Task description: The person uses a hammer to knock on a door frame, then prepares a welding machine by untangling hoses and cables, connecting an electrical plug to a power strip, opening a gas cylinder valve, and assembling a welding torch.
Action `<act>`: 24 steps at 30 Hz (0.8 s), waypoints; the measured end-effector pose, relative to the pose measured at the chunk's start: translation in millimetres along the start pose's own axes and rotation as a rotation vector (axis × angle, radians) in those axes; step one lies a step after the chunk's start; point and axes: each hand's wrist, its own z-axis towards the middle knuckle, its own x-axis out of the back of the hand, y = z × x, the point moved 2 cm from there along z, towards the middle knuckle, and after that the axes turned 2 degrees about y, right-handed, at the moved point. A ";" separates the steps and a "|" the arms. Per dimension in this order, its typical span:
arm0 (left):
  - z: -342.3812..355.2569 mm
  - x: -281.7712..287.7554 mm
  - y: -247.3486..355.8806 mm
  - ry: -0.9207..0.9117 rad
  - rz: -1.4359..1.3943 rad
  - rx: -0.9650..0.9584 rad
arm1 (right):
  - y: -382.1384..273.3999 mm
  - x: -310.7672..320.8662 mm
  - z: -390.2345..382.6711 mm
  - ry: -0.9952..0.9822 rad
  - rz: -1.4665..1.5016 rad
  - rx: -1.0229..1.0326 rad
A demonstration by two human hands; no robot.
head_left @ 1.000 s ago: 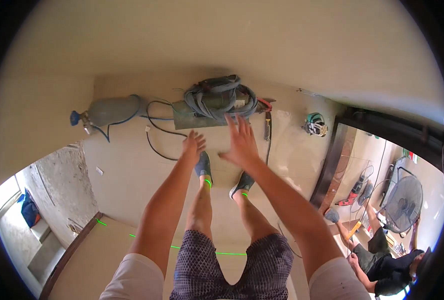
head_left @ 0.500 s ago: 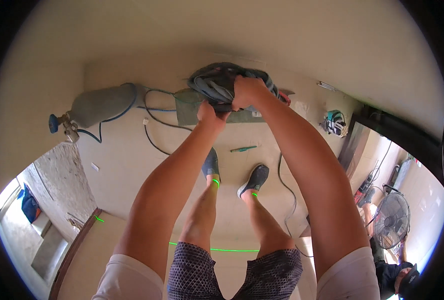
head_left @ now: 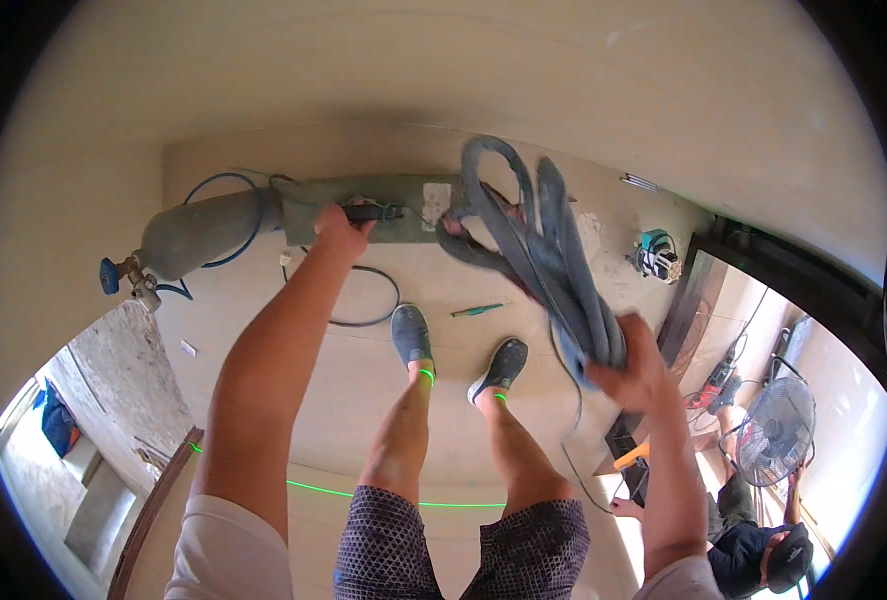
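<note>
My right hand (head_left: 632,362) is closed round the near end of a looped bundle of grey, sleeve-covered cable or hose (head_left: 539,235), lifted up and off to the right. The bundle's loops are smeared a little by motion, and a strand of it trails back toward a long grey-green box (head_left: 314,192) by the wall. Over that box, my left hand (head_left: 344,228) is closed on a black handle-like piece (head_left: 372,212). Whether this piece is part of the box or loose is hard to make out.
Left of the box lies a grey gas cylinder (head_left: 184,235) with a blue valve knob and hose. A green pen-like tool (head_left: 478,310) lies ahead of my feet. A teal power tool (head_left: 657,256) stands by the door frame. At right, another person (head_left: 759,550) is beside a fan (head_left: 776,430).
My right hand has pulled the grey bundle off the box, out to the right and nearer. My left hand has moved left onto the black piece, uncovering the box top.
</note>
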 end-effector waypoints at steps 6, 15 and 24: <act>26.5 -8.4 40.8 -0.058 0.027 -0.001 | 60.6 28.9 -119.2 0.171 0.154 -0.416; 4.6 -15.5 50.4 -0.169 -0.114 -0.051 | 116.3 -68.7 -135.2 0.286 0.018 -0.333; 39.6 231.9 -17.6 0.193 1.147 -0.320 | 99.8 -159.9 -125.1 0.425 1.346 -0.703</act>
